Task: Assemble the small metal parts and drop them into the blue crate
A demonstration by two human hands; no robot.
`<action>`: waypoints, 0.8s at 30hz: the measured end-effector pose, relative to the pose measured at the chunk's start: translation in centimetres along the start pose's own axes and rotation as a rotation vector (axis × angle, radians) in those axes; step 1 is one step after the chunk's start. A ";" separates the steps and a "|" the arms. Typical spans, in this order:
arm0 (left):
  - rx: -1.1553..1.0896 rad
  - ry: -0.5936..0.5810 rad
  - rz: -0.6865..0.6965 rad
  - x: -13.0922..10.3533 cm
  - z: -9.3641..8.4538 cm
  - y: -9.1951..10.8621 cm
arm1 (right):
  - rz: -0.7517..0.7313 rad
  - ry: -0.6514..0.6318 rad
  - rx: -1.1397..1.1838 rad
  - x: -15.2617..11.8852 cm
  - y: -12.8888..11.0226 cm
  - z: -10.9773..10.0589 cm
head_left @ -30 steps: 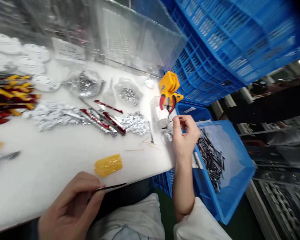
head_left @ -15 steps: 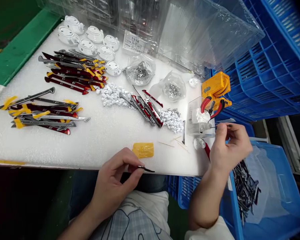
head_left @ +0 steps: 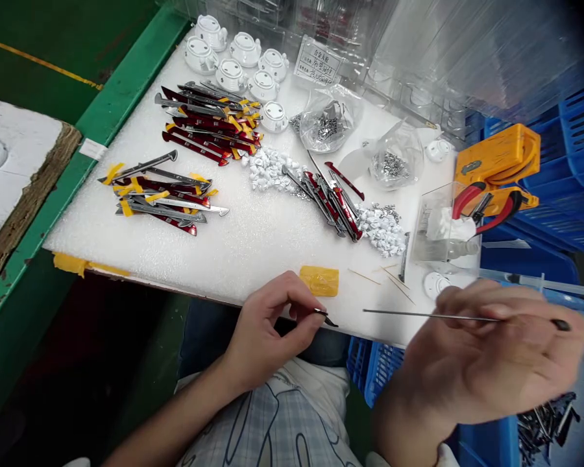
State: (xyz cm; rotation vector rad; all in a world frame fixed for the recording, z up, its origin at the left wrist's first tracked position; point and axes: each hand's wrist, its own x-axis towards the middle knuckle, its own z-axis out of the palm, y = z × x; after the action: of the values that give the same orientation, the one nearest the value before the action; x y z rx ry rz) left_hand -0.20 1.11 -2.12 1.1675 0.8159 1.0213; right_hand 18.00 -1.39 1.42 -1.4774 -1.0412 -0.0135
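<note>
My left hand (head_left: 275, 321) is closed in a pinch near the table's front edge. Between thumb and forefinger is a small dark curved piece (head_left: 329, 320); its other end is hidden by the fingers. My right hand (head_left: 491, 363), lifted toward the camera at the right, grips a thin metal rod (head_left: 418, 314) with a dark knob at its back end. The rod's free tip points left, toward the small dark piece but apart from it. A yellow taped block (head_left: 320, 280) lies just beyond my left fingertips. Several thin wooden sticks (head_left: 365, 277) lie to its right.
Red and silver blade-shaped parts (head_left: 209, 120) lie in piles. Small white pieces (head_left: 382, 230), bags of metal bits (head_left: 328, 123) and white pot-shaped parts (head_left: 231, 76) stand farther back. Red-handled pliers (head_left: 486, 211) rest on a clear box (head_left: 431, 220) at right, near blue crates (head_left: 579, 155).
My right hand has drawn the rod away from the clear box, toward the camera. My left hand keeps its pinch on the dark piece. The whole view has shifted leftward.
</note>
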 end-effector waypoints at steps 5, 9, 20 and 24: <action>-0.001 -0.002 -0.013 0.0 0.0 0.1 | -0.052 -0.053 0.177 -0.8 -0.3 1.2; -0.005 0.005 0.006 0.1 0.1 0.0 | -0.067 -0.086 0.190 -0.9 -0.1 1.3; -0.014 0.002 0.015 0.0 0.0 -0.1 | -0.077 -0.111 0.170 -1.1 0.0 1.2; -0.032 -0.001 0.023 0.0 0.1 -0.1 | -0.077 -0.105 0.174 -1.2 0.1 1.1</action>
State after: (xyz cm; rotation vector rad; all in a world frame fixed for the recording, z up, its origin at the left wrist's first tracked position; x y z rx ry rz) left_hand -0.10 1.07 -2.23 1.1526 0.7843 1.0485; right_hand 16.79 -1.17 0.41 -1.2914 -1.1543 0.0990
